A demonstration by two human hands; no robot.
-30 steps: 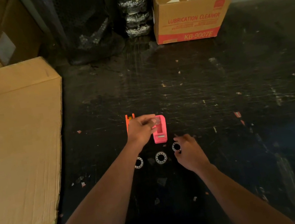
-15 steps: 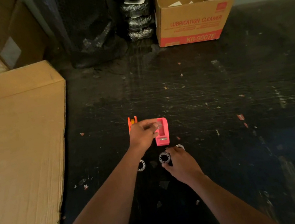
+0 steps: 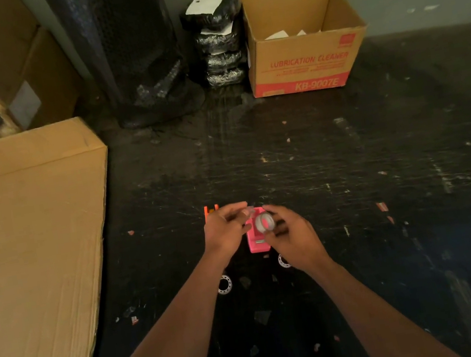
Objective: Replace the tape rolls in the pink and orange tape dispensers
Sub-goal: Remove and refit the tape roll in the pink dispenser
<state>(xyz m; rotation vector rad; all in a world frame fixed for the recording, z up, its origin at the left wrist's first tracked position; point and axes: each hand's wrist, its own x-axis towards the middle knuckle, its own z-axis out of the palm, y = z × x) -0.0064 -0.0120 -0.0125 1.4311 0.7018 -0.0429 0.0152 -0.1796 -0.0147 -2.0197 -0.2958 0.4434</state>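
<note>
Half a second ago the right hand [image 3: 292,239] was down on the floor [image 3: 354,189] at the middle roll; now it has lifted a roll [image 3: 264,222] and pinches it just above the pink dispenser [image 3: 256,245], leaving one roll [image 3: 224,284] near-left and another [image 3: 283,260] half hidden under the wrist. The left hand [image 3: 224,231] remains at the dispenser's left edge, fingers curled, seemingly pinching something small and clear. The orange dispenser [image 3: 211,210] sits just beyond it, so loading the pink one looks imminent.

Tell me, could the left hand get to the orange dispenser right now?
Probably yes. The left hand lies right over the orange dispenser, whose far end peeks out beyond it, nothing between. But its fingers seem busy beside the tape roll the right hand holds.
</note>
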